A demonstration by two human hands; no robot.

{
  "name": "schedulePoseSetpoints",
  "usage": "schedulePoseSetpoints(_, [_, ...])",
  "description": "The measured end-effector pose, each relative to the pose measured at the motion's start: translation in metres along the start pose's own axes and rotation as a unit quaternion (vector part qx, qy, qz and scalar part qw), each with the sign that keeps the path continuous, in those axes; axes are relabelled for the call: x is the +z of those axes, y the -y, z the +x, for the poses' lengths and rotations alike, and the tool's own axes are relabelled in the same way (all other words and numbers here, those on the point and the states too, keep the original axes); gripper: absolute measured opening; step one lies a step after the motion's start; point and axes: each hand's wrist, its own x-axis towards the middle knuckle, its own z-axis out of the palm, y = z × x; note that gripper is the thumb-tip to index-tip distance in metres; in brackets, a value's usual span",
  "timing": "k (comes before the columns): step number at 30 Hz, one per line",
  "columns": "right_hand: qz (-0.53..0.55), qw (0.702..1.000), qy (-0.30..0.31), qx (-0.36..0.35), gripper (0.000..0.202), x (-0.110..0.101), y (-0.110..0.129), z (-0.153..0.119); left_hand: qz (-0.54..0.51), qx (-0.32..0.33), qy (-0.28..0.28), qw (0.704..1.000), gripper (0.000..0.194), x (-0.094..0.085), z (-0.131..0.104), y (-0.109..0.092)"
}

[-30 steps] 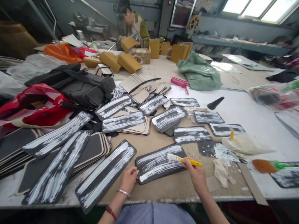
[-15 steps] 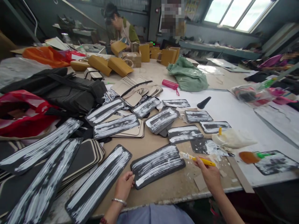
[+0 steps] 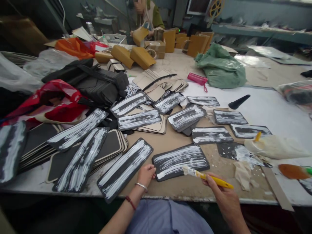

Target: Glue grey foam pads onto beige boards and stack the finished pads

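A dark rectangular panel streaked with white paste lies in front of me. My left hand pinches its left edge between thumb and fingers. In my right hand is a yellow-handled brush, its paste-covered bristles over the panel's lower right part. Just left of my left hand lies a long coated panel. Smaller coated panels are spread behind. To the right, a black piece carries thick white paste, near a cloudy plastic bag with an orange tip.
Stacked dark boards sit at the left, before a red bag and black bundles. Farther back are a green bag, a pink pouch and yellow-brown boxes. Another person is across the table.
The view has turned right-to-left, so the scene sits farther right in it. The brush has moved from the panel's right edge toward its lower middle. My left hand keeps hold of the edge.
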Motion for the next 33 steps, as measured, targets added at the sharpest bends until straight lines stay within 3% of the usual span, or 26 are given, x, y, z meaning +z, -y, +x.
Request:
schedulePoseSetpoints(5, [0.071, 0.989, 0.130, -0.014, 0.034, 0.057, 0.012, -0.028, -0.003, -0.016, 0.011, 1.000, 0.007, -0.001, 0.004, 0.002])
schedulePoseSetpoints(9, [0.090, 0.980, 0.177, -0.030, 0.034, 0.081, 0.014, -0.024, -0.008, -0.018, 0.027, 0.999, 0.009, -0.003, 0.004, 0.000])
schedulePoseSetpoints(15, [0.098, 0.987, 0.123, -0.042, 0.039, 0.085, 0.026, -0.007, -0.011, -0.020, 0.044, 0.999, 0.010, -0.005, 0.005, -0.002])
schedulePoseSetpoints(21, [0.133, 0.982, 0.136, -0.021, 0.040, 0.097, 0.030, -0.005, -0.005, -0.017, 0.050, 0.999, 0.012, -0.005, 0.007, -0.002])
schedulePoseSetpoints(26, [0.116, 0.990, 0.080, -0.028, 0.040, 0.091, 0.028, -0.003, -0.002, -0.016, 0.050, 0.999, 0.012, -0.005, 0.008, -0.001])
schedulePoseSetpoints(33, [0.123, 0.985, 0.117, -0.040, 0.037, 0.090, 0.017, -0.020, 0.006, -0.009, 0.062, 0.998, 0.012, -0.006, 0.005, -0.002])
